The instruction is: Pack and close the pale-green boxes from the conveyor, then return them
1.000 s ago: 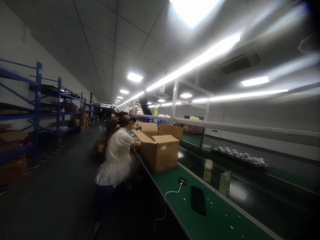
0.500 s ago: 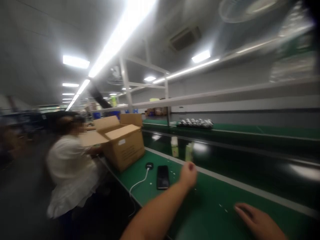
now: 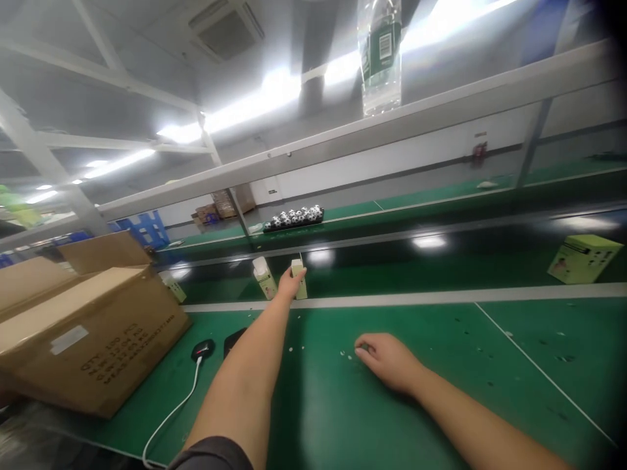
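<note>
My left hand (image 3: 292, 283) reaches across the bench to its far strip, its fingers closed on the side of a small pale green carton (image 3: 302, 288). A thin flap sticks up from that carton's top. Just left of it another small green carton (image 3: 266, 282) with a white top stands tilted in view. My right hand (image 3: 389, 360) rests low over the green bench top (image 3: 333, 405), fingers curled in, with nothing visible in them. Small white scraps (image 3: 346, 356) lie beside its fingertips.
A large open cardboard box (image 3: 112, 346) stands at left, with another green carton (image 3: 174, 287) behind it. A black charging puck (image 3: 202, 350) with a white cable and a partly hidden phone (image 3: 232, 341) lie near my left arm. Far right sits a green carton (image 3: 585, 260); overhead, a bottle (image 3: 382, 59).
The view has swung right. My left hand has reached forward and closed on the small carton. My right hand's fingers have curled in, and the co-worker at left is out of view.
</note>
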Demonstrator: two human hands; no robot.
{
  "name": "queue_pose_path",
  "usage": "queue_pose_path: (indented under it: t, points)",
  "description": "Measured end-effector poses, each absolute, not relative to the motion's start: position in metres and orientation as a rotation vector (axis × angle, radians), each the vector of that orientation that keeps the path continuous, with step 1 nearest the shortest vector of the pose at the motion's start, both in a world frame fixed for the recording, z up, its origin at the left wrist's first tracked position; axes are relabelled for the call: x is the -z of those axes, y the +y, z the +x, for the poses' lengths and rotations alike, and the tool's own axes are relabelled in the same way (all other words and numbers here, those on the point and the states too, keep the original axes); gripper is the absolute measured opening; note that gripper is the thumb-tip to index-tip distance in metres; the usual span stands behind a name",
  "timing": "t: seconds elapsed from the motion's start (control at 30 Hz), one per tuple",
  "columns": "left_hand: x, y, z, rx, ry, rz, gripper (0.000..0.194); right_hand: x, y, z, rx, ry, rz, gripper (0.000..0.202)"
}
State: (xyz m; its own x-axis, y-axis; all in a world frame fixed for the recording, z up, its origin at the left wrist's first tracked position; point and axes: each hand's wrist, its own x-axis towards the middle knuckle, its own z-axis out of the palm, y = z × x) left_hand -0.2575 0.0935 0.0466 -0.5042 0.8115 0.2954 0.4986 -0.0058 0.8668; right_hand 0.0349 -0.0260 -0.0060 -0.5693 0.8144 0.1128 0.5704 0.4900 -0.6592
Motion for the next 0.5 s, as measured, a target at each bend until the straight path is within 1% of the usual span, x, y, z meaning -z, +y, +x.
queue_pose_path:
  t: [0.03, 0.1, 0.23, 0.27, 0.33, 0.43, 0.5]
  points:
    - [-0.045, 0.094, -0.249, -1.510, 1.951, 1.374, 0.045, 0.007, -0.026, 0.035, -0.806, -2.302, -1.146, 0.030]
    - [-0.039, 0.087, -0.228, -1.513, 1.902, 1.380, 0.045, 0.011, -0.026, 0.035, -0.790, -2.226, -1.134, 0.036]
    - [-0.018, 0.038, -0.169, -1.534, 1.730, 1.376, 0.052, 0.018, -0.030, 0.031, -0.636, -2.100, -1.050, 0.072]
    - [-0.013, 0.021, -0.154, -1.510, 1.665, 1.371, 0.053, 0.019, -0.032, 0.029, -0.588, -2.101, -1.016, 0.078]
    - [-0.005, -0.014, -0.129, -1.455, 1.566, 1.405, 0.060, 0.020, -0.034, 0.027, -0.547, -2.120, -0.950, 0.083]
    - [0.000, -0.053, -0.112, -1.349, 1.399, 1.511, 0.078, 0.021, -0.033, 0.029, -0.597, -2.095, -0.967, 0.084]
    - [0.001, -0.065, -0.113, -1.280, 1.355, 1.635, 0.078, 0.022, -0.032, 0.031, -0.604, -2.054, -1.036, 0.083]
